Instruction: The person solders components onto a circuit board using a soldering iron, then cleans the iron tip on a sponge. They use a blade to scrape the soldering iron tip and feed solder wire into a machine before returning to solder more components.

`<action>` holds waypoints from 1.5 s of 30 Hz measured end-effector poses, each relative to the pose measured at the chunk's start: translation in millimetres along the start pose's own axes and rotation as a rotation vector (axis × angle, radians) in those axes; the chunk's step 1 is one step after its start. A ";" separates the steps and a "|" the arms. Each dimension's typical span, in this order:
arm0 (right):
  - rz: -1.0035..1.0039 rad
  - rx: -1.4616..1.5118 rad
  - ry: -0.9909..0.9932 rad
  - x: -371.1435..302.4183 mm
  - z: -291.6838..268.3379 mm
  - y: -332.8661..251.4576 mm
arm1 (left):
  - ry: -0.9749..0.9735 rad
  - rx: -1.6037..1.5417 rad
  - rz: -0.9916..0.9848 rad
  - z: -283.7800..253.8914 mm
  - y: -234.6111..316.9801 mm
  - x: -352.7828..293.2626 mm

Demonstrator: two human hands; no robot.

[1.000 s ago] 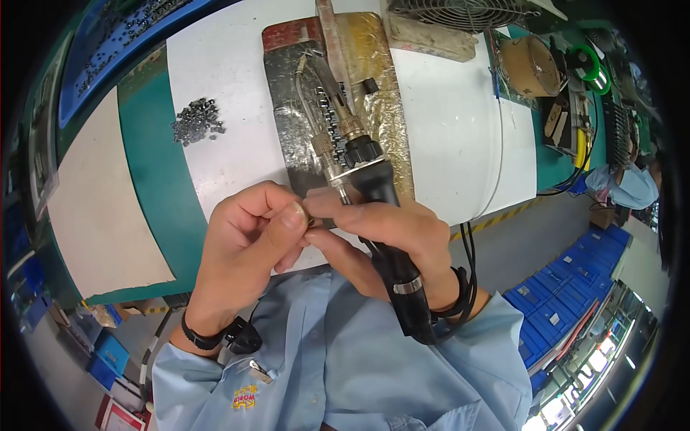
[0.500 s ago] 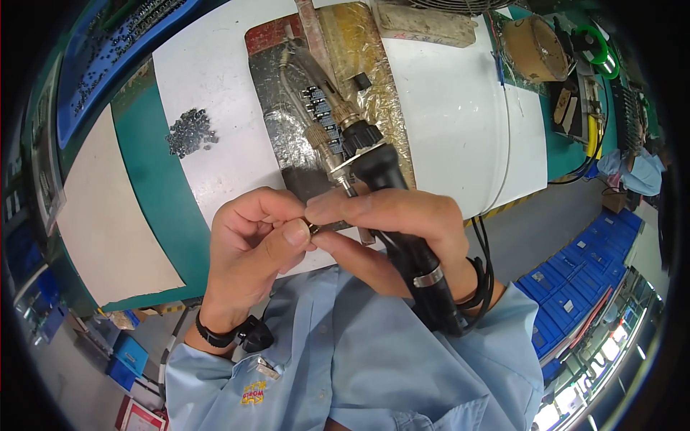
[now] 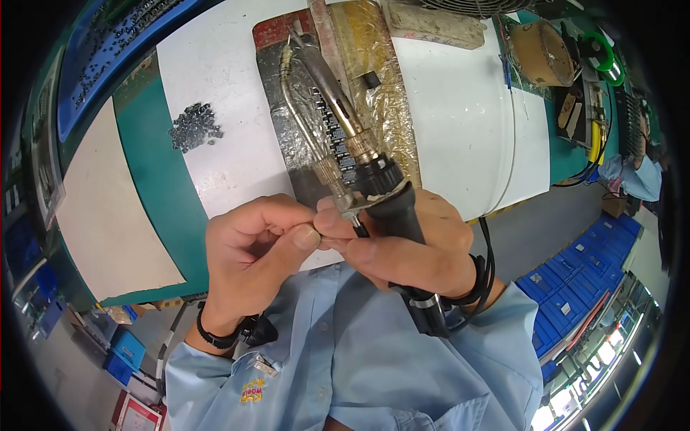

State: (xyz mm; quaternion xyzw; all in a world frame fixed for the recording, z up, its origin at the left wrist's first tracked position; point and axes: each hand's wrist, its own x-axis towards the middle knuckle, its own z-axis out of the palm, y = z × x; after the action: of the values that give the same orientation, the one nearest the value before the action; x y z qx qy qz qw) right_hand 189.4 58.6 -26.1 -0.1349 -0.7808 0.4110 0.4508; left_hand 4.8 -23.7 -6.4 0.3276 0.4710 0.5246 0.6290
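Note:
My left hand (image 3: 262, 251) is closed in a pinch, thumb against forefinger. Its fingertips meet those of my right hand (image 3: 431, 248), and whatever lies between them is hidden. Held in my right hand is a soldering iron (image 3: 394, 210) with a black handle and a metal barrel. A thin metal feed tube (image 3: 303, 123) runs alongside it, and both tips point away from me over a film-covered work board (image 3: 287, 154). On that board, partly behind the iron, lies a row of small black parts (image 3: 332, 129). A separate black block (image 3: 371, 80) sits right of the barrel.
Left of the board is a pile of tiny black parts (image 3: 194, 128) on white sheeting. A blue tray (image 3: 97, 79) stands far left. At the back are a worn bar-shaped block (image 3: 435, 25) and a tape roll (image 3: 539, 54). Blue bins (image 3: 568, 287) stand at the right.
The iron has turned and shifted slightly right in my right hand, showing more barrel. My right fingers have shifted around the handle. A small dark piece visible between the fingertips earlier is now hidden.

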 end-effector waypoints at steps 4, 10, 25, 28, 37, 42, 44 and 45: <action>0.268 0.135 -0.013 5.0 0.4 -10.8 | 0.039 -0.078 0.013 0.6 -7.9 -2.0; 0.452 0.247 0.047 4.4 -2.1 -17.7 | -0.057 0.573 0.442 -7.8 -0.5 10.5; 0.386 0.201 -0.068 6.9 -7.3 -20.8 | -0.078 0.754 0.630 -6.8 1.5 11.0; 0.342 0.218 -0.019 0.8 -2.2 -15.0 | -0.082 0.756 0.612 -7.1 2.7 10.3; 0.222 0.232 -0.081 0.3 -6.3 -12.2 | -0.062 0.766 0.621 -8.5 -0.1 8.2; 0.354 0.288 -0.161 2.0 -2.8 -13.9 | -0.025 0.753 0.622 -8.4 -3.9 4.9; 0.207 0.173 0.132 -6.7 20.4 -2.2 | -0.024 0.712 0.615 -7.9 -5.3 5.2; 0.170 0.143 0.206 -8.0 22.5 -2.0 | -0.025 0.691 0.611 -7.9 -5.9 5.6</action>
State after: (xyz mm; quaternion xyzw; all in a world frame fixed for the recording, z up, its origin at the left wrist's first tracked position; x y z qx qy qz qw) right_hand 175.8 41.0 -35.1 -0.2095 -0.6849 0.4860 0.5008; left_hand -0.5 -20.3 -15.9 0.6482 0.4927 0.4942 0.3048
